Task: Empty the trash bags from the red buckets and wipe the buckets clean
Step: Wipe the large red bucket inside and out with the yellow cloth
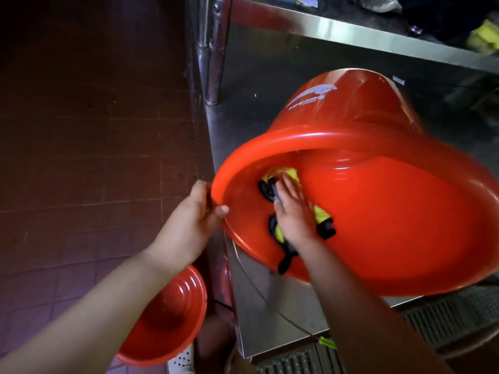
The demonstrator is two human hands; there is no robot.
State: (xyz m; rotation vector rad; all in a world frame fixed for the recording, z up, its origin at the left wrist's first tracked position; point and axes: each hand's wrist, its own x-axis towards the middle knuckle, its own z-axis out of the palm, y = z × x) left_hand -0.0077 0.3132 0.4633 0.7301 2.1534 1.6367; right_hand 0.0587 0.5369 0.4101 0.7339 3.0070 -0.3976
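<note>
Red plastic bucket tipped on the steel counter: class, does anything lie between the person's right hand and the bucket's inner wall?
Yes. A yellow-and-black cleaning cloth lies under the right hand, pressed against the inner wall of the large red plastic bucket. That is the wiping tool, not an obstruction. The left hand grips the rim directly.

- One view only, from a camera worn on the person's head, so no second view shares any part of the scene.
- It faces forward and steeply down, over both forearms, onto the steel surface point(237, 125) and the tiled floor point(81, 130) to its left.
- It sits close: the tipped red bucket point(378, 211) fills much of the right half.
- The wide-angle lens bends straight edges near the borders.
</note>
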